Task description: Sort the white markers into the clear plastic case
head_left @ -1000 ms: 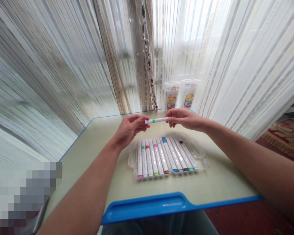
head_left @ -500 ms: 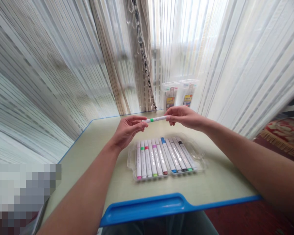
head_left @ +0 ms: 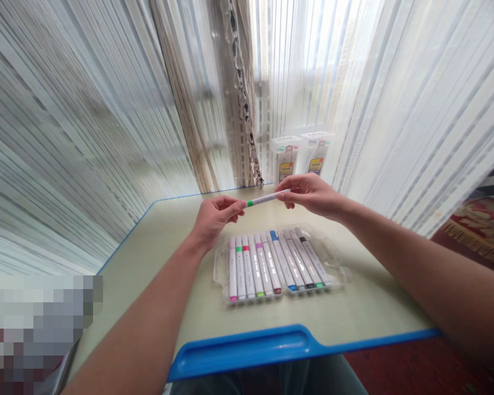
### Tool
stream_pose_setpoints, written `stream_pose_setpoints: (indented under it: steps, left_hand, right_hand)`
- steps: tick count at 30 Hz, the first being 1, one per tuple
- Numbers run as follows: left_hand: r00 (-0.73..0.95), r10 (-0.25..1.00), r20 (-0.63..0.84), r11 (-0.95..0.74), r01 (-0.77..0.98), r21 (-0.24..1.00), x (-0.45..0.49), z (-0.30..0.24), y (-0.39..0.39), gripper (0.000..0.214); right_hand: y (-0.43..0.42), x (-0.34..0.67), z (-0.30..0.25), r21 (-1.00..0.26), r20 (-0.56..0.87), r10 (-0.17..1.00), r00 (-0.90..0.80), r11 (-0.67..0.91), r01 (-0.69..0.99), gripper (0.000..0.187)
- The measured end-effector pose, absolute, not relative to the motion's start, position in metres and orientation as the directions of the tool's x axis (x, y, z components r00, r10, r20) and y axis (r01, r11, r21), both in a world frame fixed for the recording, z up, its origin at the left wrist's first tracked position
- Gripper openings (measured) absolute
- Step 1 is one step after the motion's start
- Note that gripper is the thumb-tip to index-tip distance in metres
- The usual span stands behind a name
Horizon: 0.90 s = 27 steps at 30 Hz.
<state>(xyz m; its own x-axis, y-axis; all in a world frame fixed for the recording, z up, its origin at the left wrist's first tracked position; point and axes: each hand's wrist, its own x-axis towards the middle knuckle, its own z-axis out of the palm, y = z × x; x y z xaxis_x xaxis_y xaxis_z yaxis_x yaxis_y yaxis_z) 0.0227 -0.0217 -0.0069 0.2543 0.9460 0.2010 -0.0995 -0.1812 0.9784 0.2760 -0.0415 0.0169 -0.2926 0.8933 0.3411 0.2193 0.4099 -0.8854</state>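
Observation:
A white marker with a green band (head_left: 263, 198) is held in the air above the table, tilted up to the right. My left hand (head_left: 218, 219) pinches its green-banded end between thumb and fingers. At the other end, my right hand (head_left: 307, 193) grips it with thumb and fingertips. Below both hands lies an open clear plastic case (head_left: 333, 255), with several white markers (head_left: 249, 269) side by side in its two halves. Their bands and tips show pink, green, red, purple, blue and black.
Two upright clear marker boxes (head_left: 287, 156) with yellow labels stand at the table's back edge. The pale table (head_left: 197, 329) has a blue rim with a moulded blue groove (head_left: 247, 351) in front. String curtains (head_left: 107, 109) hang close behind and at both sides.
My left fingers have closed more tightly around the green-banded end. The marker is tilted slightly more, its right end raised with my right hand.

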Motion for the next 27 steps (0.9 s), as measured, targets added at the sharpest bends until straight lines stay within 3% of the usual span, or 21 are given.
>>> stream_pose_setpoints:
  steps: [11,27]
  left_hand:
    - [0.242,0.927,0.286,-0.288,-0.030,0.957,0.028,-0.008,-0.024,0.034]
    - [0.424,0.870,0.252,-0.273,-0.010,0.962,0.043,-0.002,-0.043,0.026]
  right_hand:
    - [-0.044,0.270,0.015,-0.884,0.333,0.879,-0.341,0.417,0.213,0.037]
    - [-0.056,0.249,0.010,-0.851,0.354,0.886,-0.298,0.438,0.289,0.043]
